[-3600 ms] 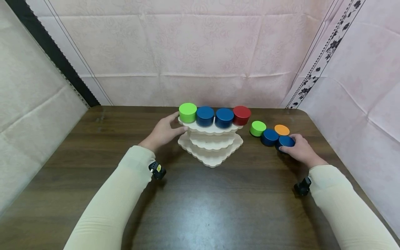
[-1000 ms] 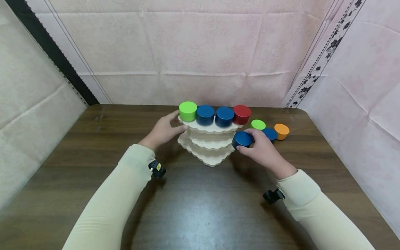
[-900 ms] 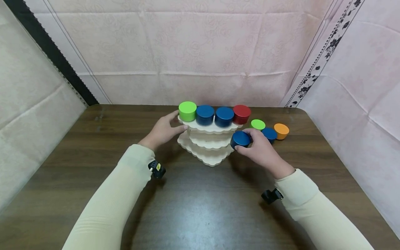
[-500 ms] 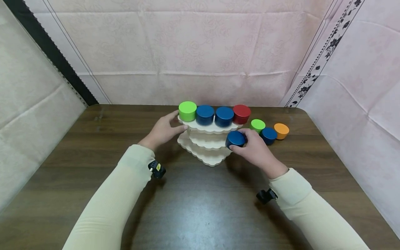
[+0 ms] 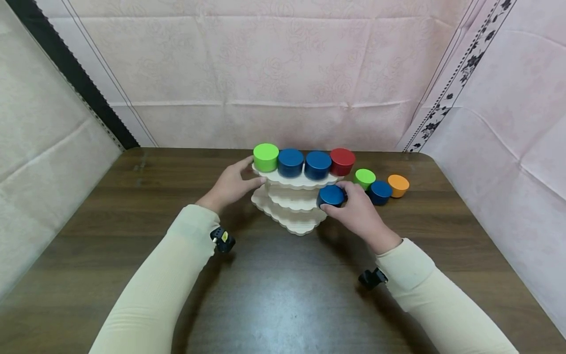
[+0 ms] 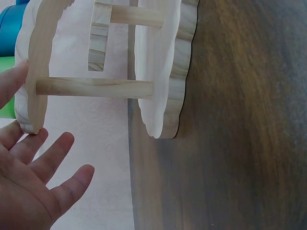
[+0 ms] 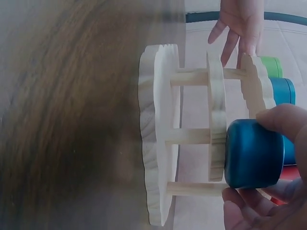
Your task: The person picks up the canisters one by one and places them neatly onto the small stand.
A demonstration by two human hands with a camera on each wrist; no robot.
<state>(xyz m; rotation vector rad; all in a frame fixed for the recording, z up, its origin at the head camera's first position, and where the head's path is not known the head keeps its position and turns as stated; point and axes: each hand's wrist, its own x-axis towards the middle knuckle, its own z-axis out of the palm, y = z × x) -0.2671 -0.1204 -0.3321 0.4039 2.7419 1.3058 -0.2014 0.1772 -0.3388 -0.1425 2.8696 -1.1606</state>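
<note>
A pale wooden stand (image 5: pixel 298 227) with three scalloped tiers joined by posts stands on the table. My left hand (image 5: pixel 228 188) holds its top tier at the left corner, thumb in front and fingers at the side; in the left wrist view some fingers (image 6: pixel 76 184) spread free. My right hand (image 5: pixel 360 212) grips a round blue tin (image 5: pixel 330 195) by its sides at the middle tier's right end. In the right wrist view the tin's base meets that tier (image 7: pixel 217 139); whether it rests there I cannot tell. The top tier carries a green tin (image 5: pixel 266 158), two blue tins (image 5: pixel 290 163) and a red tin (image 5: pixel 342 162).
Right of the stand, a green tin (image 5: pixel 364 179), a blue tin (image 5: pixel 380 192) and an orange tin (image 5: pixel 398 186) sit close together on the brown wooden table (image 5: pixel 274 300). Pale patterned cloth (image 5: pixel 283 78) hangs behind the table and along both sides.
My right hand has picked the blue tin from the group at right and carried it left to the middle tier, slowing lately. The left hand has stayed at the top tier's corner.
</note>
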